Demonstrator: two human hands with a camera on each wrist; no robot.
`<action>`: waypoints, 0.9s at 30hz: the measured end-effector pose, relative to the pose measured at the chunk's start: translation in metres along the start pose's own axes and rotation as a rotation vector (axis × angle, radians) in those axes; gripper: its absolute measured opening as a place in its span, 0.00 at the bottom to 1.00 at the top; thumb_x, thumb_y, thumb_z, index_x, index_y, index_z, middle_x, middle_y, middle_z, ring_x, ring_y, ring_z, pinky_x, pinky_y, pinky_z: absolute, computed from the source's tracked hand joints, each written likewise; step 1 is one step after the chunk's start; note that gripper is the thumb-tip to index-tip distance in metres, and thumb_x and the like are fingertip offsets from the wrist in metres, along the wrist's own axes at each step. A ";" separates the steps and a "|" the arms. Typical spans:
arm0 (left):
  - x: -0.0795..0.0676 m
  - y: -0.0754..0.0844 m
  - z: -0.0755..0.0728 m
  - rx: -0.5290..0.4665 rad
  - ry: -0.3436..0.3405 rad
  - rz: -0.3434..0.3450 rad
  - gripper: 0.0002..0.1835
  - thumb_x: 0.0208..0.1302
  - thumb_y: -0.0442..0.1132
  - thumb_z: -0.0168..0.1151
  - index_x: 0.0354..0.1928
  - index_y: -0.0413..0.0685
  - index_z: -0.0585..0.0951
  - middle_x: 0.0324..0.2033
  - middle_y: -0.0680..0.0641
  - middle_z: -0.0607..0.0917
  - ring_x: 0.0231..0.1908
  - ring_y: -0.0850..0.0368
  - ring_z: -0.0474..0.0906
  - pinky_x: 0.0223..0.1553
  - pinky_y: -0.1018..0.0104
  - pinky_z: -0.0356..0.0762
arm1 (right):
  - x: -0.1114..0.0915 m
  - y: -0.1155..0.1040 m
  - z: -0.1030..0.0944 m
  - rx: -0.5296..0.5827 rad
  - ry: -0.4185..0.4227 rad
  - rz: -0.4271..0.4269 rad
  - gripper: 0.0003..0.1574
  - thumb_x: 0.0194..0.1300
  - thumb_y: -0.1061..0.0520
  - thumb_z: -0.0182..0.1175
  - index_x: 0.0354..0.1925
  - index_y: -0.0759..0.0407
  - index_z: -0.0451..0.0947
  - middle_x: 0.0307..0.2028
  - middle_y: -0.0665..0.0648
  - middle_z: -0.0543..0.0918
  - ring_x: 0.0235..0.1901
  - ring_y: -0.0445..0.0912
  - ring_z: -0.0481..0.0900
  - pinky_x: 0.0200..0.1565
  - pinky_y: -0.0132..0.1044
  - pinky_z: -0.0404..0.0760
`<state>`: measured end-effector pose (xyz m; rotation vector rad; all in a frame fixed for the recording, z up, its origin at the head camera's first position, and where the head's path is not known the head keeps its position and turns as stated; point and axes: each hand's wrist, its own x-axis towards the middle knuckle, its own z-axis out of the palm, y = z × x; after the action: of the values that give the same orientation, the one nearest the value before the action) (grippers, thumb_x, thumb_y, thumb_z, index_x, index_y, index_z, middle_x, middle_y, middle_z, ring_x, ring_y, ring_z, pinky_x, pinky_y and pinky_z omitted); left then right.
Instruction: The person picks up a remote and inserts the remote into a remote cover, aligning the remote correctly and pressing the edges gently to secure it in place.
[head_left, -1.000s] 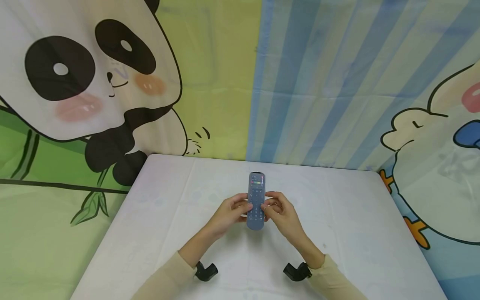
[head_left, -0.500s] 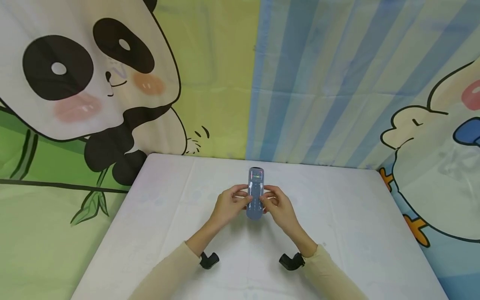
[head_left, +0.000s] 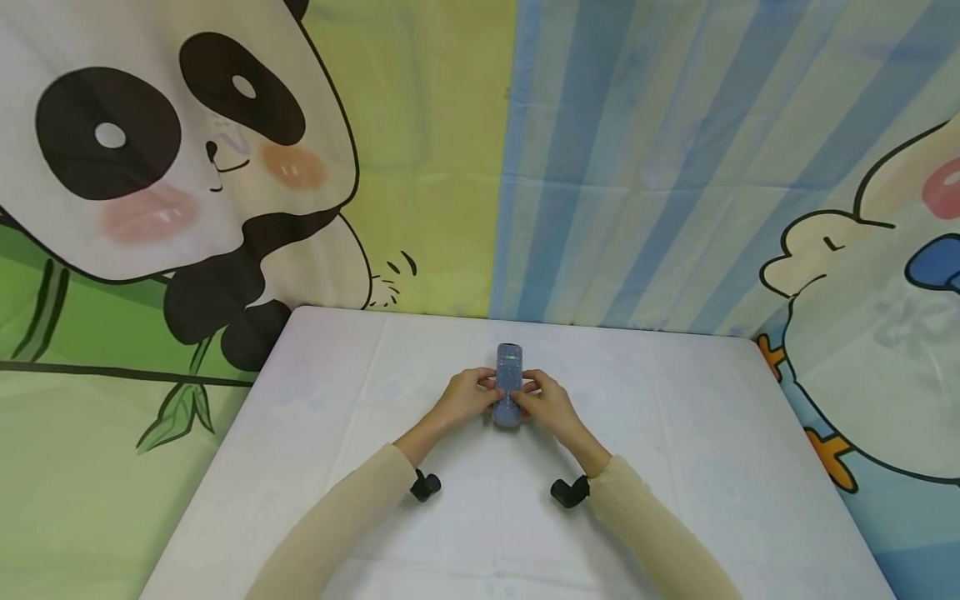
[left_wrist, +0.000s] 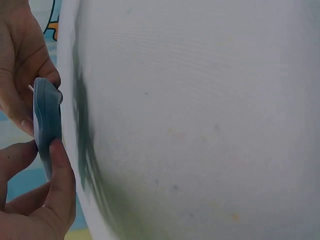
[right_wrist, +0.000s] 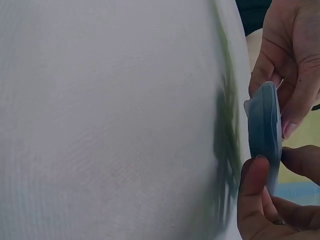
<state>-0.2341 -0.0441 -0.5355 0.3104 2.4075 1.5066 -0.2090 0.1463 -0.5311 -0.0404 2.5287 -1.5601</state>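
A slim blue-grey remote control [head_left: 509, 367] is held between both hands near the middle of the table, its button face turned up in the head view. My left hand [head_left: 467, 396] pinches its left edge, thumb on the face and fingers behind. On the opposite edge my right hand [head_left: 551, 405] grips it the same way. Both wrist views show the remote side-on: the left wrist view has its edge [left_wrist: 47, 115] between fingertips of the two hands, and the right wrist view shows the same remote [right_wrist: 265, 125] above the tabletop, casting a shadow.
A white cloth-covered table [head_left: 360, 533] fills the lower part of the head view. Behind it hangs a backdrop with a printed panda [head_left: 217, 250] and blue stripes. Black wrist cameras [head_left: 426, 486] sit at both cuffs, below the beige sleeves [head_left: 337, 517].
Both hands have carried the remote forward, away from the body, and down closer to the table. It looks smaller and its shadow lies nearer. The grip of both hands stays the same.
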 end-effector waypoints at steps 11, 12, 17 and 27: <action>0.003 -0.010 0.004 0.030 -0.059 -0.075 0.25 0.67 0.39 0.66 0.62 0.32 0.76 0.41 0.44 0.85 0.32 0.58 0.84 0.33 0.66 0.83 | 0.004 0.009 0.007 -0.106 -0.037 0.031 0.29 0.69 0.59 0.65 0.62 0.70 0.70 0.44 0.62 0.82 0.26 0.46 0.84 0.30 0.38 0.83; 0.003 -0.011 0.004 0.032 -0.056 -0.077 0.25 0.67 0.39 0.66 0.62 0.32 0.76 0.41 0.44 0.85 0.32 0.58 0.84 0.33 0.65 0.83 | 0.004 0.008 0.007 -0.109 -0.036 0.033 0.29 0.69 0.59 0.65 0.62 0.71 0.70 0.43 0.61 0.82 0.26 0.46 0.84 0.30 0.38 0.83; 0.003 -0.012 0.006 0.031 -0.047 -0.087 0.25 0.66 0.39 0.67 0.61 0.31 0.76 0.41 0.44 0.84 0.31 0.58 0.85 0.33 0.66 0.83 | 0.003 0.007 0.007 -0.130 -0.034 0.029 0.27 0.68 0.59 0.65 0.60 0.72 0.72 0.42 0.60 0.82 0.25 0.45 0.84 0.29 0.37 0.82; -0.024 -0.002 -0.017 0.050 0.115 -0.017 0.16 0.66 0.44 0.68 0.49 0.43 0.83 0.38 0.51 0.86 0.35 0.58 0.83 0.34 0.64 0.81 | -0.017 0.006 -0.019 -0.187 0.092 -0.087 0.14 0.69 0.56 0.64 0.48 0.63 0.79 0.38 0.56 0.82 0.28 0.45 0.79 0.29 0.37 0.77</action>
<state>-0.2175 -0.0672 -0.5273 0.2189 2.5334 1.4972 -0.1954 0.1681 -0.5262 -0.1062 2.7734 -1.3788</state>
